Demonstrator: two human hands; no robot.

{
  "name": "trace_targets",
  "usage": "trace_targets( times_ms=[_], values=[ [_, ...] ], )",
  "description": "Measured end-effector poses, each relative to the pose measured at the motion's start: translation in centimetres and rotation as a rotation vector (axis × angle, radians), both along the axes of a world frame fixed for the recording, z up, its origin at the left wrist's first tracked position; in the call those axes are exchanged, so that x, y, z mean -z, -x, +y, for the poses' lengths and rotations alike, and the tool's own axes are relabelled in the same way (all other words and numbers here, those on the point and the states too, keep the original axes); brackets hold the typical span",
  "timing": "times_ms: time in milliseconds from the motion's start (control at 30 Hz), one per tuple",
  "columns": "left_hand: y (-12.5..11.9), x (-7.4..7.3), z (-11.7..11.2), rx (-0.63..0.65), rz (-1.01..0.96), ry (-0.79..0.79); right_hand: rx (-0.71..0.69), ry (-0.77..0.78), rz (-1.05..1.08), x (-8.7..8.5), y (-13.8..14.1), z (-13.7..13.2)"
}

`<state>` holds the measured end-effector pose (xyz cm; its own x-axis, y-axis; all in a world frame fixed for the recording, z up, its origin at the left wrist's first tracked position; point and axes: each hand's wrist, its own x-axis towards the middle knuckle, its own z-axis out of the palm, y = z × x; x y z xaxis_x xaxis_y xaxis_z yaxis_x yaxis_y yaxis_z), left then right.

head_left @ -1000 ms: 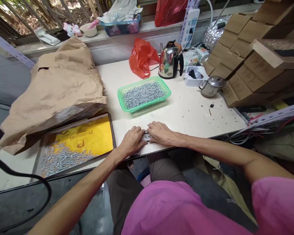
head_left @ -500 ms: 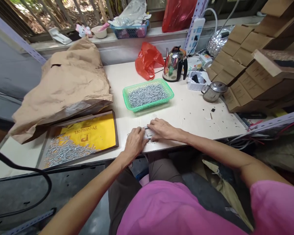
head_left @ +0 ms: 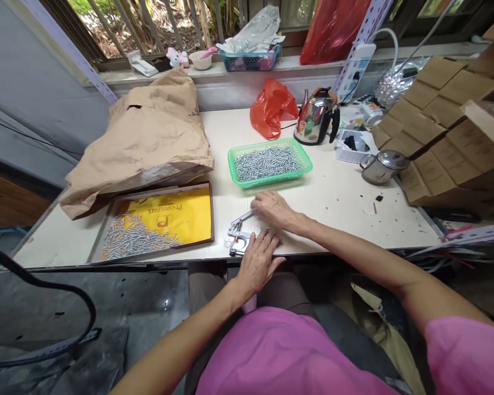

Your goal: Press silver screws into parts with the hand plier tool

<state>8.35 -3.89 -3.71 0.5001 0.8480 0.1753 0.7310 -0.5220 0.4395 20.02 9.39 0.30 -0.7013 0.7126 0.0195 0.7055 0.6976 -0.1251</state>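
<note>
On the table's front part lies a silver plier-like hand tool with a coil spring, a round jaw and a small red part. Its two handles are spread apart. My right hand has its fingers curled at the end of the upper handle. Over the lower handle lies my left hand, fingers stretched out and thumb apart, covering much of that handle. Behind them stands a green plastic basket filled with small metal pins. To the left, more metal pins lie in a shallow box with a yellow printed lining.
A large brown paper sack rests behind the shallow box. Farther back are a red plastic bag, a steel kettle and a small lidded metal pot. Cardboard boxes are stacked at the right. Dark scraps lie on the table.
My hands have moved from around the tool to its right side, left hand lower, right hand above. The tool now shows plainly with its handles spread. The camera view has shifted left.
</note>
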Motion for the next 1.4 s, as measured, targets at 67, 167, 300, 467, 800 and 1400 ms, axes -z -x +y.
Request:
trace_targets(
  times_ms=[67,167,300,467,800,1400],
  values=[
    [0.0,0.4,-0.1,-0.01,-0.024,0.011,-0.23,0.007,0.037,-0.5,2.0,-1.5],
    [0.0,1.1,-0.7,-0.015,-0.03,0.047,-0.462,0.009,-0.006,-0.6,4.8,-3.7],
    [0.9,0.7,-2.6,0.038,-0.025,0.01,-0.555,-0.031,-0.035,0.5,6.6,-5.0],
    [7.3,-2.5,-3.4,-0.091,0.069,-0.145,-0.438,-0.012,0.256,0.2,6.3,-4.3],
    [23.5,-6.1,3.0,-0.639,0.579,0.092,0.156,-0.297,0.431,-5.5,-1.5,4.6],
    [23.0,-5.7,3.9,-0.836,-0.595,0.425,-0.066,0.662,0.813,-0.5,18.6,-2.2]
  ],
)
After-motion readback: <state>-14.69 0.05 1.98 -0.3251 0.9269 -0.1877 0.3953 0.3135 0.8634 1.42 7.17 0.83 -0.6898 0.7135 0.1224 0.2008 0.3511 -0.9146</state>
